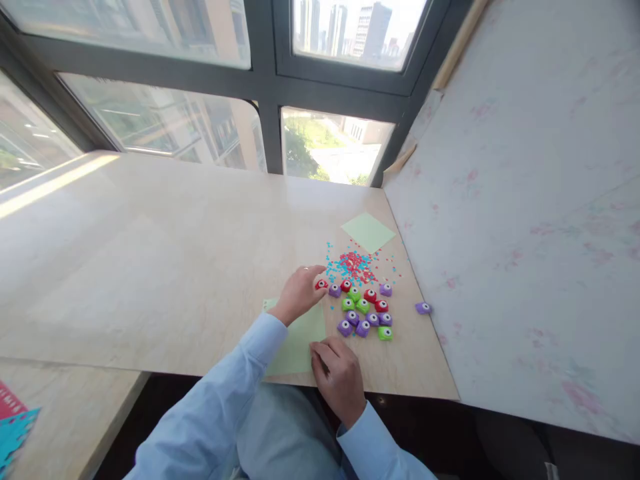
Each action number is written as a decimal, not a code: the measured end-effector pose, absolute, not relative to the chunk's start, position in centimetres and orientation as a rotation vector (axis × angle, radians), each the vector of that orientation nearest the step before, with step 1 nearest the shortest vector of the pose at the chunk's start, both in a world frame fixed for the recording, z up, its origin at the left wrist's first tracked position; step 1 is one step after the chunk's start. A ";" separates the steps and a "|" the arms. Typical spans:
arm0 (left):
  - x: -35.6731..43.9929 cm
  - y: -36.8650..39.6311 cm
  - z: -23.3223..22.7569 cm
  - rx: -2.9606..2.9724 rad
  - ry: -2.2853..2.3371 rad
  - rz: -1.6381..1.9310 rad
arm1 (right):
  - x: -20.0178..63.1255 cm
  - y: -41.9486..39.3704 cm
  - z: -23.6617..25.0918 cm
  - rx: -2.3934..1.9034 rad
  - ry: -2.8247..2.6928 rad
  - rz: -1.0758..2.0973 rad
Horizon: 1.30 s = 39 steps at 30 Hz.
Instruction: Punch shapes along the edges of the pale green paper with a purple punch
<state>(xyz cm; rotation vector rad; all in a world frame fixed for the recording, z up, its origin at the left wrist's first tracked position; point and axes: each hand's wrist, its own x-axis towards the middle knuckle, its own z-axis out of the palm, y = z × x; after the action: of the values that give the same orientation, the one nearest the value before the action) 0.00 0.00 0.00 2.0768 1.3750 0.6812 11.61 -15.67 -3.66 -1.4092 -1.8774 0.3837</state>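
On the table, our left hand pinches 1 red punch: light, rigid, slick plastic, best gripped by its sides. Right hand lies curled, pressing green paper.

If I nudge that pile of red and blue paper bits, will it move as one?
Probably not. The confetti pile is loose tiny pieces, already strewn at its edges, so a push would likely spread it. The bits look feather-light and may drift. Pinching single flat pieces off the table looks fiddly.
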 end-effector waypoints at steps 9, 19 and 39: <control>1.4 -0.6 -0.9 2.294 1.375 0.563 | 11.7 -15.6 -3.7 -1.408 -1.878 0.372; 2.7 -1.2 -0.4 2.292 1.156 0.637 | 11.7 -15.4 -3.9 -1.387 -1.878 0.357; 4.0 -4.2 -0.2 2.331 1.067 0.466 | 20.9 -17.2 -3.3 -1.611 -1.192 0.296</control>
<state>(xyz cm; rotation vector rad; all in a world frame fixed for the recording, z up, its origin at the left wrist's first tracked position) 4.00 -4.23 -0.23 2.3313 1.0670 0.4656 20.87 -17.15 -3.28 -1.6106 -1.1918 0.2965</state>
